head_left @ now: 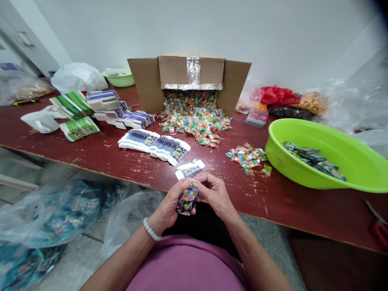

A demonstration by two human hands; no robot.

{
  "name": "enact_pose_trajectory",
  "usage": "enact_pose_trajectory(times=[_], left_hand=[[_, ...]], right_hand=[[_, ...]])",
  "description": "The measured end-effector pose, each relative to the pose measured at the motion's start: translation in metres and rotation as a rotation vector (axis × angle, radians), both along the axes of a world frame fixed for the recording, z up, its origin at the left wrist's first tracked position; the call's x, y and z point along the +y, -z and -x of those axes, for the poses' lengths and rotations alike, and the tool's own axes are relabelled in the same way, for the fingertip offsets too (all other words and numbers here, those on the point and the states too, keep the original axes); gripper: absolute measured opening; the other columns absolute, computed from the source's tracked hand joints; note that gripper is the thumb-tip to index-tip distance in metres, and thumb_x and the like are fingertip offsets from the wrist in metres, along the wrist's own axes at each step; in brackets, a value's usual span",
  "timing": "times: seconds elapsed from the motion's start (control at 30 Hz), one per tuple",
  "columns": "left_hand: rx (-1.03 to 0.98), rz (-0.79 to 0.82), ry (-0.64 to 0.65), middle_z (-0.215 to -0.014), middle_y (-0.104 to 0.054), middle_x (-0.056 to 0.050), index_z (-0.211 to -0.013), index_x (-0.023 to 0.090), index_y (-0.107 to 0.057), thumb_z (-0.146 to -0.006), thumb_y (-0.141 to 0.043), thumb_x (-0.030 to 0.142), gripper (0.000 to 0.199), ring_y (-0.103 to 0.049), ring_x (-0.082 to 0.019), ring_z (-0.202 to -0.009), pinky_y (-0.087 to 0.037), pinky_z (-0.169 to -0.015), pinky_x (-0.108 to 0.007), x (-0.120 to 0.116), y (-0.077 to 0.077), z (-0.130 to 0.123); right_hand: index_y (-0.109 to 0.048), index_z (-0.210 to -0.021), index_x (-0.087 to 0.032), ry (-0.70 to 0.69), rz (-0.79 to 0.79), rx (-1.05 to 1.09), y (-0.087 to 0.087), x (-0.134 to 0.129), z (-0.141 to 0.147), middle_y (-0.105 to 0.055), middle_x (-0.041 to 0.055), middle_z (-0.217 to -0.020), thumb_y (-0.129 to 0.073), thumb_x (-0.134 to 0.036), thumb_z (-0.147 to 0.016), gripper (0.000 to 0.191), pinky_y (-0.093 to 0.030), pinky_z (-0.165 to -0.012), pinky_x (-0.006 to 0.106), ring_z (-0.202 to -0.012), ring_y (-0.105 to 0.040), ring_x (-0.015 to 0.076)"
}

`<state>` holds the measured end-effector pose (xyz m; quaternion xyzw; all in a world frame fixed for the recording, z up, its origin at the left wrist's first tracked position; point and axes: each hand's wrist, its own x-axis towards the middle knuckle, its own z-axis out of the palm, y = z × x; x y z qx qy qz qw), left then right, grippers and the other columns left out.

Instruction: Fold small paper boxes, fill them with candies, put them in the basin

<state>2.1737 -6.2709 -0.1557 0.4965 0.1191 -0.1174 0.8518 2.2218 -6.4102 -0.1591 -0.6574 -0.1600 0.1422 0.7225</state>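
My left hand (171, 203) is wrapped round a small dark printed box (187, 201), held upright at the table's front edge. At the box's pale top flap, the fingers of my right hand (215, 193) are pinched together beside my left thumb. What lies inside the box is hidden. Just beyond my hands a flattened small carton (190, 169) rests on the table. Behind it, flat printed cartons (154, 144) lie fanned out in overlapping rows. A small heap of wrapped candies (247, 157) sits to the right.
A large cardboard box (144, 85) lies open at the back, wrapped candies (194, 117) spilling from it. At right stands a green basin (285, 173) holding filled-looking dark packs; scissors (378, 230) lie near the right edge. Carton stacks (104, 106) and a white cup (41, 122) are left.
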Motion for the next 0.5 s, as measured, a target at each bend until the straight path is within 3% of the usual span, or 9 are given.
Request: enact_pose_trajectory(times=[0.13, 0.27, 0.37, 0.5], left_hand=[[0.118, 0.201, 0.061, -0.065, -0.065, -0.004, -0.099, 0.013, -0.063, -0.083, -0.057, 0.064, 0.053, -0.059, -0.015, -0.043, -0.051, -0.039, -0.027, 0.0034, -0.0047, -0.0039], [0.090, 0.179, 0.012, -0.066, -0.067, -0.003, -0.115, 0.014, -0.062, -0.090, -0.053, 0.052, 0.046, -0.061, -0.016, -0.044, -0.051, -0.037, -0.027, 0.0022, -0.0044, -0.0058], [0.080, 0.085, -0.030, -0.067, -0.068, -0.003, -0.121, 0.015, -0.061, -0.090, -0.056, 0.046, 0.044, -0.060, -0.016, -0.043, -0.048, -0.036, -0.024, -0.0015, -0.0010, -0.0053], [0.100, 0.020, -0.029, -0.073, -0.071, -0.007, -0.124, 0.013, -0.060, -0.089, -0.048, 0.061, 0.060, -0.059, -0.015, -0.042, -0.047, -0.036, -0.024, -0.0038, 0.0000, -0.0039]], right_hand=[[-0.075, -0.094, -0.025, -0.032, 0.103, -0.272, -0.0025, -0.0029, 0.0009, -0.072, 0.0017, -0.083, -0.061, -0.041, -0.091, 0.022, -0.050, -0.055, 0.025, -0.060, -0.062, 0.0136], [-0.073, -0.083, -0.023, -0.056, 0.115, -0.292, -0.0049, -0.0041, 0.0000, -0.074, 0.0038, -0.098, -0.064, -0.032, -0.087, 0.014, -0.055, -0.068, 0.026, -0.089, -0.068, 0.0194], [-0.070, -0.080, -0.020, -0.039, 0.089, -0.117, -0.0028, -0.0014, -0.0032, -0.074, 0.0041, -0.097, -0.071, -0.031, -0.079, 0.010, -0.054, -0.059, 0.025, -0.079, -0.069, 0.0178], [-0.068, -0.081, -0.018, -0.079, 0.044, 0.081, 0.0018, 0.0016, -0.0089, -0.074, 0.0050, -0.094, -0.071, -0.037, -0.078, 0.019, -0.050, -0.047, 0.022, -0.059, -0.063, 0.0128]])
